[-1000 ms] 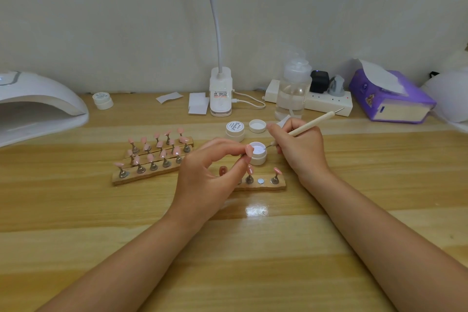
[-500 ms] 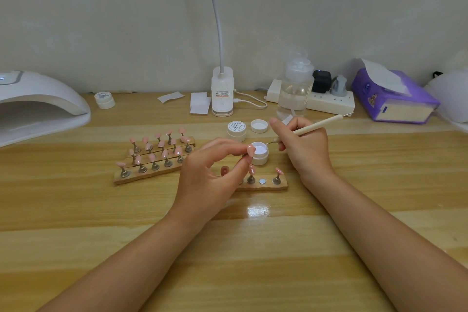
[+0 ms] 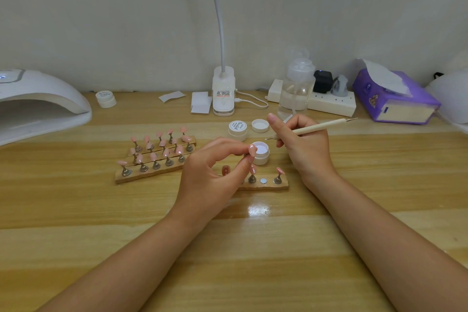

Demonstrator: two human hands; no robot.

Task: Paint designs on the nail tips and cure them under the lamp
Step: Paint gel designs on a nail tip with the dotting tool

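My left hand [image 3: 212, 172] pinches a pink nail tip [image 3: 252, 150] on its small stand, held above the short wooden holder [image 3: 268, 185]. My right hand [image 3: 302, 145] grips a cream dotting pen [image 3: 319, 128], its metal point hovering just above the open white gel pot [image 3: 261, 151]. The short holder carries two more pink tips on stands and a bare magnet [image 3: 263, 180]. A longer wooden holder [image 3: 152, 172] to the left carries several pink tips. The white curing lamp [image 3: 38, 106] sits at the far left.
A closed gel pot [image 3: 237, 129] and a loose lid [image 3: 260, 125] stand behind the open pot. Another pot [image 3: 105, 99] is near the lamp. At the back stand a desk lamp base [image 3: 223, 91], a clear pump bottle [image 3: 296, 88], a power strip [image 3: 329, 102] and a purple tissue box [image 3: 395, 99].
My right hand has lifted the pen's point out of the open gel pot and tilted it nearer level. My left hand keeps the pinched tip where it was.
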